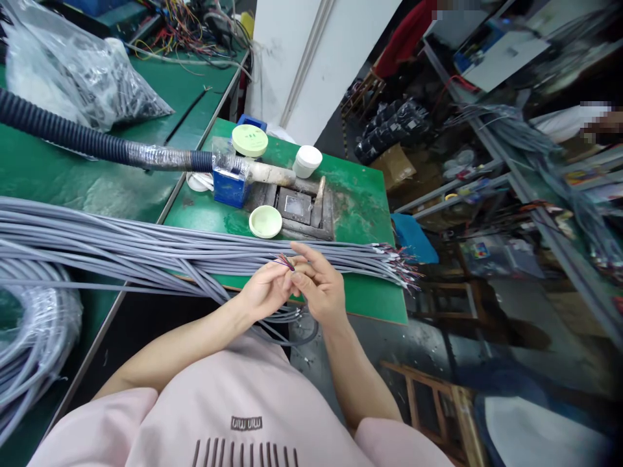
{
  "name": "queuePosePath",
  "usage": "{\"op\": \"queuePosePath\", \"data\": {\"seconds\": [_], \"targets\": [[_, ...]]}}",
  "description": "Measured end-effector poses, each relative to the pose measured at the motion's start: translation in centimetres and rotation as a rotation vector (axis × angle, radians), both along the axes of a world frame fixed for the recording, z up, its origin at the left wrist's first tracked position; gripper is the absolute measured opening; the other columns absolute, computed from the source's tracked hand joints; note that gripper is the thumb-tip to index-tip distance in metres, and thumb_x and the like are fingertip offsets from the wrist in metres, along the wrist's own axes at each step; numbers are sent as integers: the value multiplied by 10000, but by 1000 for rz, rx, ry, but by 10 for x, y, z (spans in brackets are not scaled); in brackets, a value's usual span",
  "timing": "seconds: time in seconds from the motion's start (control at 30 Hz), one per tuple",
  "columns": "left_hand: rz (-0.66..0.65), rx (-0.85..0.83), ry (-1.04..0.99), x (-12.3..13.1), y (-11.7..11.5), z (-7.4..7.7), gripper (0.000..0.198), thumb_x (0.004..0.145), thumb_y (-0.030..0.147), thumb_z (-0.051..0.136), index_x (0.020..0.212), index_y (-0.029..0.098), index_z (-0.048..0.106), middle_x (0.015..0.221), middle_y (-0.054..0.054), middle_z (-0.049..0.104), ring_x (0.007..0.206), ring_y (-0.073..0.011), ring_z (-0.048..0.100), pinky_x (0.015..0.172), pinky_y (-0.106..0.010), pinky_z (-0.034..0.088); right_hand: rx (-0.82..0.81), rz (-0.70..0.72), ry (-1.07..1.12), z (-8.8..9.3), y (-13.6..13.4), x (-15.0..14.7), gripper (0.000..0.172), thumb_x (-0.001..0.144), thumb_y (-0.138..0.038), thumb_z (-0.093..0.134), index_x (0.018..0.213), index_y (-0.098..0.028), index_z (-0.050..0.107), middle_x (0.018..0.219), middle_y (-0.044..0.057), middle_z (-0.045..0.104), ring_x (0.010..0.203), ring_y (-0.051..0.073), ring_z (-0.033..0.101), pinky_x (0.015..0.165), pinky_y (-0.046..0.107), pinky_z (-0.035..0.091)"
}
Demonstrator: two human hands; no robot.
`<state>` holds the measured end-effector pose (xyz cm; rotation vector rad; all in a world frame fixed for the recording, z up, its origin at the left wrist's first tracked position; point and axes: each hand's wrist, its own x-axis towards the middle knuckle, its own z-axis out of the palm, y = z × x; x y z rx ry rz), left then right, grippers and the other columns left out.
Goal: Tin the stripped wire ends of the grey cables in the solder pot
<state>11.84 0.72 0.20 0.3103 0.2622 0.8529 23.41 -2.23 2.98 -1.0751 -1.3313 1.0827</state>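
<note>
My left hand [267, 287] and my right hand [322, 285] meet in front of my chest, above the near edge of the green bench. Between their fingertips is a cable end with thin coloured wires [286, 262] fanned out, pointing up and left. My left fingers are closed around it; my right thumb and fingers pinch it, with the index finger raised. Behind my hands a long bundle of grey cables [146, 243] runs across the bench, its stripped ends [396, 263] at the right. Some grey cables hang below my hands.
Beyond the bundle are a metal heating pot [296, 206], a pale green dish [265, 222], a white tub [307, 161], a blue box [230, 187] and a ribbed hose [97, 137]. Coiled cable [48, 324] lies left. A blue stool [413, 237] stands right; a person's arm shows far right.
</note>
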Motion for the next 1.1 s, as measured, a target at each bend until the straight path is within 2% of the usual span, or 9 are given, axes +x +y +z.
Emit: {"op": "queuePosePath", "data": {"seconds": [0.17, 0.27, 0.4, 0.5, 0.67, 0.77, 0.83, 0.97, 1.1], "targets": [[-130, 52, 57, 0, -8, -3, 374, 670, 445, 784, 824, 164, 590, 803, -14, 599, 770, -128, 586, 714, -267, 509, 4, -165, -50, 2, 0, 1, 288, 845, -362, 607, 1094, -227, 659, 738, 9, 670, 680, 150, 620, 646, 275, 514], [-186, 188, 208, 1, -8, -4, 466, 581, 376, 852, 932, 177, 620, 919, -44, 642, 805, -152, 613, 695, -277, 523, -12, -191, -109, 9, 1, 1, 227, 848, -356, 595, 1016, -220, 663, 742, 9, 662, 681, 151, 621, 671, 285, 519], [-222, 341, 411, 2, -5, -6, 412, 608, 431, 818, 816, 120, 647, 695, -18, 629, 601, -113, 590, 568, -226, 483, -11, -159, -211, 18, 7, 4, 182, 863, -338, 562, 955, -212, 655, 744, 7, 649, 683, 142, 611, 675, 279, 512], [-166, 385, 450, 2, -4, -2, 412, 641, 476, 783, 778, 107, 661, 622, 0, 608, 531, -84, 547, 559, -217, 453, -17, -161, -205, 23, 13, 6, 158, 838, -320, 595, 931, -207, 655, 731, -1, 641, 688, 133, 606, 657, 257, 505], [-74, 435, 390, -2, 0, 7, 432, 662, 532, 748, 728, 119, 641, 592, 10, 580, 528, -77, 514, 530, -204, 402, -272, -3, 123, 25, 17, 3, 226, 794, -387, 643, 943, -218, 618, 713, -26, 616, 402, 85, 496, 342, 212, 398], [-22, 458, 455, -6, 5, 9, 442, 667, 549, 733, 677, 117, 639, 587, 2, 575, 515, -75, 496, 499, -201, 376, -310, 40, 89, 26, 18, 2, 259, 787, -417, 641, 947, -217, 605, 712, -23, 621, 367, 94, 485, 326, 239, 406], [2, 478, 498, -9, 7, 9, 430, 681, 539, 724, 682, 114, 660, 591, -8, 583, 519, -82, 500, 496, -205, 380, -198, -15, -86, 29, 20, 2, 234, 802, -393, 630, 954, -216, 625, 787, 2, 647, 452, 109, 537, 409, 260, 459], [58, 532, 565, -11, 7, 5, 410, 718, 517, 698, 641, 115, 671, 556, -8, 574, 515, -86, 482, 521, -217, 393, 220, -194, -542, 40, 27, 3, 126, 775, -291, 674, 875, -217, 668, 885, 33, 669, 849, 196, 601, 780, 352, 497], [119, 587, 643, -11, 3, 2, 363, 718, 482, 708, 676, 121, 708, 565, -4, 583, 530, -89, 459, 524, -219, 379, 401, -241, -774, 46, 31, -3, 53, 800, -251, 653, 760, -215, 657, 773, 25, 657, 805, 198, 568, 779, 371, 453]]}}
